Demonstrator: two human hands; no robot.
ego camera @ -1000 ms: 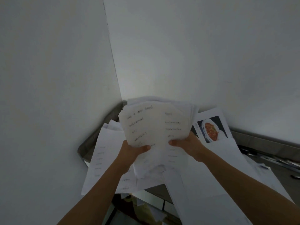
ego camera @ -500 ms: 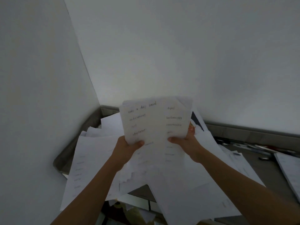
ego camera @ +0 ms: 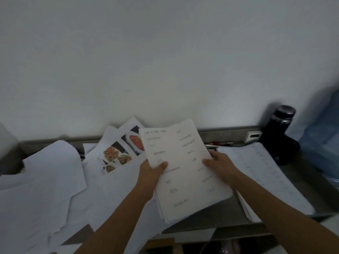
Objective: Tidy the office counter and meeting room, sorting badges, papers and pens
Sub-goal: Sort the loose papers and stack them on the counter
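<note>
— What have you got in view?

— I've got a stack of papers [ego camera: 183, 171] lifted above the tabletop [ego camera: 216, 213], handwritten words on the top sheet in two columns. My left hand [ego camera: 149, 176] has its grip clamped on the stack's left edge, thumb on top. My right hand [ego camera: 220, 166] has its grip clamped on the right edge, thumb over the sheet, fingers behind.

— What is around it?

— Just left of the stack lies a printed sheet with food photos [ego camera: 121, 153], partly tucked under other pages. Further left, loose white sheets [ego camera: 47, 180] cover the tabletop, overlapping and curling. Right of my right hand lies another pile of pages [ego camera: 260, 173] with faint marks in rows; I can't read them.

— Anything by the wall?

— A dark bottle [ego camera: 280, 132] stands upright at the far right, beside a small white device [ego camera: 254, 136] against the backsplash. Something blue [ego camera: 322, 136] sits at the right edge, too blurred to tell. A few pens [ego camera: 220, 143] lie along the back, behind the stack.
</note>
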